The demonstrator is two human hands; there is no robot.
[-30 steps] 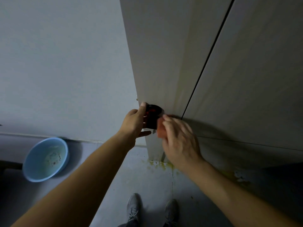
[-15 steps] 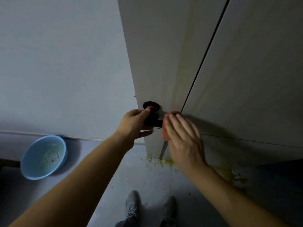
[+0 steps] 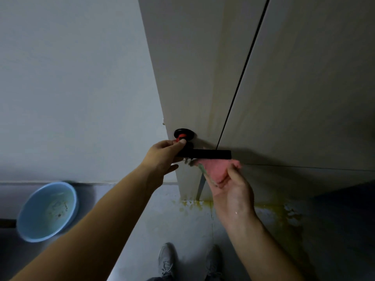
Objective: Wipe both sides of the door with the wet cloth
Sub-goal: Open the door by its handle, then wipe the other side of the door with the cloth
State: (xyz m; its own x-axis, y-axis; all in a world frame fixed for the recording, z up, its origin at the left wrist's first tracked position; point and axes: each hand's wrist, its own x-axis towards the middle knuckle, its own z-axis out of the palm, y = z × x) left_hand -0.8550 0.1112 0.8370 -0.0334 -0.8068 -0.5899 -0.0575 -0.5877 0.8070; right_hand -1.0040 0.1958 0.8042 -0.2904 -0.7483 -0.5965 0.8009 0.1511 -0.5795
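Pale door (image 3: 190, 78) seen edge-on, filling the upper middle, a yellowish streak down its face. Below, grey floor (image 3: 162, 220) with yellow stains at the door's foot; blue basin (image 3: 47, 211) near the floor's left edge, against the wall (image 3: 71, 88). Left hand (image 3: 162, 157) at the door's edge, fingers curled round the near end of the black lever handle (image 3: 211, 154), thumb by a small red piece (image 3: 182, 136). Right hand (image 3: 233, 191) palm up, fingers pinching the pink wet cloth (image 3: 217, 169), held just beneath the lever's free end.
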